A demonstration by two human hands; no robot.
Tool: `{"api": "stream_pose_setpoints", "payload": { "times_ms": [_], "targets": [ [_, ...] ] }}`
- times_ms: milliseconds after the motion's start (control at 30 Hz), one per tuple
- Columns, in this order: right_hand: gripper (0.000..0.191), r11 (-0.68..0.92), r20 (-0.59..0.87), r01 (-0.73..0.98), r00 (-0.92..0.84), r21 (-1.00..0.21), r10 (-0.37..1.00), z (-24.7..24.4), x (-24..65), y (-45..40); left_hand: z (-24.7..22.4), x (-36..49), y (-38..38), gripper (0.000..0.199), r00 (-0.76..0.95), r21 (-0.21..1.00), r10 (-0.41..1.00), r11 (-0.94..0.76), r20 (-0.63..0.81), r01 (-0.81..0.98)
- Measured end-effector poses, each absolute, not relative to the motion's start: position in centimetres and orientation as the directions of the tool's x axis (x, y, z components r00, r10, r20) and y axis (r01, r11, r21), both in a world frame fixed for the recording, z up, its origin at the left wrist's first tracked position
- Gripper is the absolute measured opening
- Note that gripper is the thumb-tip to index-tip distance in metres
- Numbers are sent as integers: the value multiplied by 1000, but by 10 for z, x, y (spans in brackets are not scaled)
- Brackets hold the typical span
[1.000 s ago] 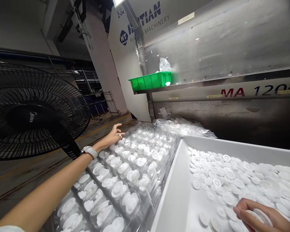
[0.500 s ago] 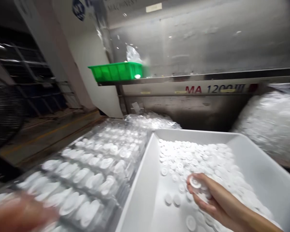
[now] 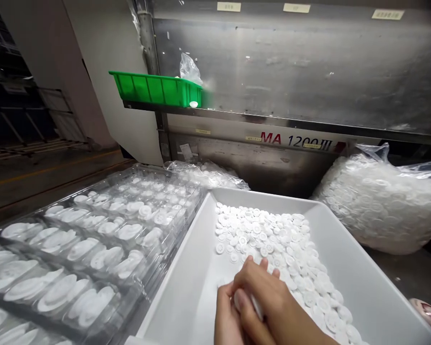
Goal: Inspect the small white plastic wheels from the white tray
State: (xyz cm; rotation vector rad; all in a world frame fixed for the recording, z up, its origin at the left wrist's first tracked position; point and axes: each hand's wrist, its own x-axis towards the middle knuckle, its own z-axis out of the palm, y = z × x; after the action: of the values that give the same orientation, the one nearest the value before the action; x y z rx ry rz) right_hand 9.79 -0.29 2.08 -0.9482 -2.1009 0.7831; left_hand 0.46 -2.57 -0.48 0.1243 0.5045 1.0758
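Note:
My right hand [image 3: 278, 299] is closed, its fingers curled over a few white plastic discs [image 3: 255, 306] that show between thumb and palm. Pressed against it from the left is my left hand [image 3: 226, 314], cupped round the same discs; most of its fingers are hidden. Both hands are above the large white bin [image 3: 187, 268]. Many loose round discs [image 3: 290, 239] with ring-shaped rims are heaped along the bin's far and right parts, behind and beside my hands.
Left of the bin, stacked clear plastic trays [image 3: 143, 282] hold white discs in rows of compartments. A full clear bag of discs [image 3: 384, 206] stands at right, another bag [image 3: 211, 175] behind. A green basket [image 3: 154, 91] rests on the machine's ledge [image 3: 237, 116].
My left hand has come from over the trays to meet my right hand above the bin. My right hand has moved left and closed over the discs. The view has swung right.

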Motion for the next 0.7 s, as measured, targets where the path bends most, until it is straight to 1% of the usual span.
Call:
{"api": "stream_pose_setpoints", "payload": {
  "times_ms": [33,100,133,167,233,267,333,400,533,633,700],
  "targets": [
    [18,617,386,420,-514,-666,766,16,97,-2,0,11,-23,36,376,272,865,470,-332,-840],
    [14,665,403,441,-551,-603,731,10,99,4,8,17,-18,41,369,175,859,449,-353,-876],
    [17,684,404,454,-570,-571,715,8,101,7,11,18,-15,44,375,129,847,448,-376,-885],
    [23,695,399,467,-585,-547,707,7,105,10,13,19,-13,46,380,83,834,445,-400,-892],
    [37,697,377,490,-601,-523,705,5,114,17,17,19,-9,49,361,4,816,407,-452,-913],
    [40,686,356,508,-601,-521,716,4,118,20,18,19,-6,49,335,-17,809,374,-482,-927],
    [38,639,295,547,-588,-541,753,2,126,23,18,19,-2,48,253,-9,790,300,-559,-954],
    [33,563,220,577,-557,-592,801,2,130,23,17,20,1,45,181,24,763,250,-621,-968],
    [18,437,111,555,-523,-708,845,7,132,23,19,21,3,43,160,65,733,268,-662,-961],
    [16,382,100,527,-485,-760,869,11,132,25,25,19,4,45,179,77,717,309,-674,-948],
    [16,397,132,534,-465,-747,875,10,132,25,28,18,4,45,202,70,711,334,-674,-940]
  ]
}}
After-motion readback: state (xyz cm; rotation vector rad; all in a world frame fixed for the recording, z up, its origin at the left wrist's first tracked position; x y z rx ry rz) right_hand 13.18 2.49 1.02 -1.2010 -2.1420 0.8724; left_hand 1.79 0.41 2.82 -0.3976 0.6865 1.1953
